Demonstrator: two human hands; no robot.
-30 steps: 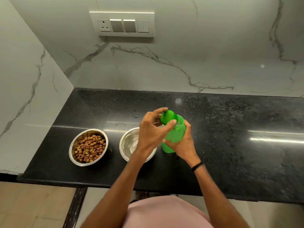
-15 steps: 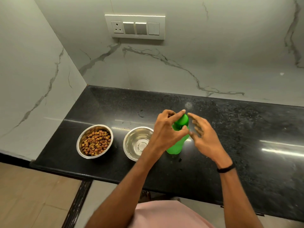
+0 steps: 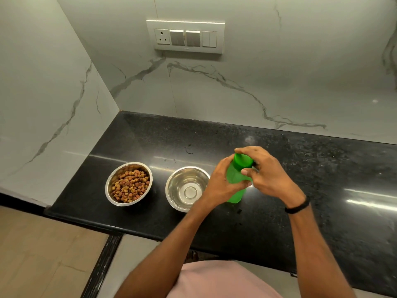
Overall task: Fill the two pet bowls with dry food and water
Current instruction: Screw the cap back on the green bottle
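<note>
food bowl (image 3: pixel 129 184) full, 9 o'clock of water bowl (image 3: pixel 187 188) | water: cannot tell | bottle (image 3: pixel 235 195) at its 3 o'clock | left grip (image 3: pixel 221 186) holds bottle, right grip (image 3: pixel 270 177) holds cap (image 3: pixel 243 161) | pouring maybe left

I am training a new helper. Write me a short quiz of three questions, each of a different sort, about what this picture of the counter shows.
1. True or false: the round steel bowl with brown dry food stands to the left of the other round steel bowl.
2. What does the left hand grip? A: the body of the green plastic bottle. B: a wall switch. C: the rim of a bowl.
3. Fill the gap: the right hand grips the bottle's green ___ from above.

Key: 1 true. 2 A. 3 cap.
</note>
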